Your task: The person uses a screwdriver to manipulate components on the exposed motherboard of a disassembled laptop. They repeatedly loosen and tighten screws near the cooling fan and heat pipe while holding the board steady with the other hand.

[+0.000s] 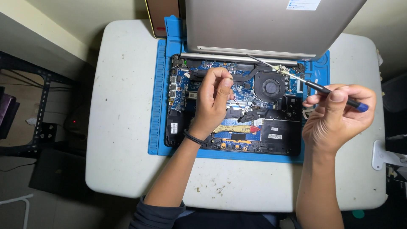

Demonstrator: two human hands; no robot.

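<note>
The work surface was a white table (123,127) with rounded corners and many small stains, standing in a dim room with a dark floor and a black metal rack (40,106) at the left. On the table lay one blue repair mat (157,106), and on the mat one opened laptop (237,110), its bottom cover off, so the blue board and one round black fan (270,87) were visible. The silver lid (271,25) stood up at the far side.

There were two hands. The left hand (214,101), with one dark band at the wrist, hovered over the middle of the board with fingertips pinched together; if something small was between them, I could not tell. The right hand (337,116) was closed around one thin screwdriver (316,87) with a black and blue handle, and its metal tip pointed toward the hinge area near the fan.

The mat reached almost to the far edge of the table. Free table remained at the left, the right and the near side.
</note>
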